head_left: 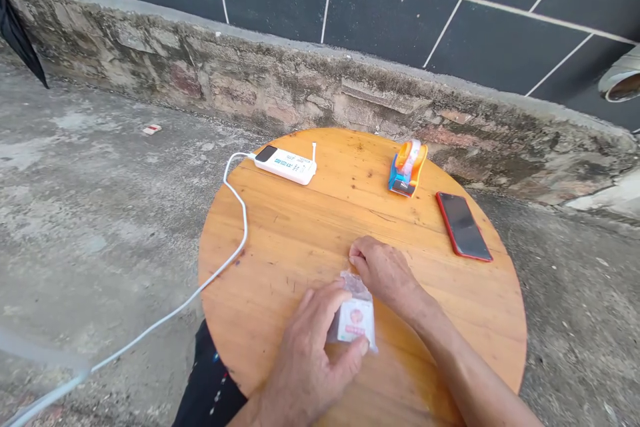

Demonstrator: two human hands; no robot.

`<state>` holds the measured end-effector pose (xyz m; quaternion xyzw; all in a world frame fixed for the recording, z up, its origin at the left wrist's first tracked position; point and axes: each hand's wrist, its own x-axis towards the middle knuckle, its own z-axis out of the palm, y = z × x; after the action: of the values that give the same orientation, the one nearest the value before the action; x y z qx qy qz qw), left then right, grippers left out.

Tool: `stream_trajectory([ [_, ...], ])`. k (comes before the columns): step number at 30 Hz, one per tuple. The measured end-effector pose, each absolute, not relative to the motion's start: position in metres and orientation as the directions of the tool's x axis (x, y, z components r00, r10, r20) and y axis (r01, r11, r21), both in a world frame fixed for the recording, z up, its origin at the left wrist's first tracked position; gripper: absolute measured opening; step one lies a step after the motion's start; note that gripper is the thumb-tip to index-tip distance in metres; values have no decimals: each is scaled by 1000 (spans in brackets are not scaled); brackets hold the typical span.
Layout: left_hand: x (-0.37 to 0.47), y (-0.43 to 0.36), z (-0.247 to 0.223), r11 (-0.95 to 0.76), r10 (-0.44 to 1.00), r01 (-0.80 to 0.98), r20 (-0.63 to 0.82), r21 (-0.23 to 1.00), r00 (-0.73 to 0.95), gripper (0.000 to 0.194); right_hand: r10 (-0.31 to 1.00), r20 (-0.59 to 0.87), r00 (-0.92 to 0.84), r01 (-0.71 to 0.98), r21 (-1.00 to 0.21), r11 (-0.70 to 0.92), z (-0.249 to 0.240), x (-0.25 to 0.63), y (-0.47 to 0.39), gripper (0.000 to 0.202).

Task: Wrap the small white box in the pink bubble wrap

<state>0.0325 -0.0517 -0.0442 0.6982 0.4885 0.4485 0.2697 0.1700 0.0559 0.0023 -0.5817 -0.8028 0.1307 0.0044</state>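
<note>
A small white packet with red print, wrapped in clear plastic, lies on the round wooden table. My left hand holds it at its left side, thumb at the lower edge and fingers along the upper left. At the top end of the plastic is my right hand, its fingers curled closed by the wrapping's upper edge. Whatever those fingertips may pinch is too small to make out.
A white power bank with a white cable lies at the table's back left. An orange and blue tape dispenser stands at the back right, near a red-edged phone. Behind runs a stone ledge.
</note>
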Motion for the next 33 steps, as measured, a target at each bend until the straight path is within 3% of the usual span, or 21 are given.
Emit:
stream_trajectory([
  [6, 33, -53, -48, -387, 919, 454, 378, 803, 115, 46, 933, -129, -336, 920, -257, 296, 2, 174, 52, 16],
  [12, 33, -51, -50, -406, 907, 462, 411, 789, 94, 49, 926, -32, -377, 790, -532, 303, -5, 182, 52, 7],
  [16, 33, -52, -50, -403, 908, 464, 409, 789, 93, 48, 916, 24, -402, 656, -690, 306, -10, 186, 53, 20],
  [25, 34, -54, -53, -397, 910, 467, 405, 790, 88, 49, 911, 79, -405, 541, -783, 308, -14, 191, 49, 17],
  [33, 33, -55, -55, -365, 921, 494, 384, 789, 67, 44, 895, 10, -445, 427, -876, 222, -8, 196, 45, 10],
])
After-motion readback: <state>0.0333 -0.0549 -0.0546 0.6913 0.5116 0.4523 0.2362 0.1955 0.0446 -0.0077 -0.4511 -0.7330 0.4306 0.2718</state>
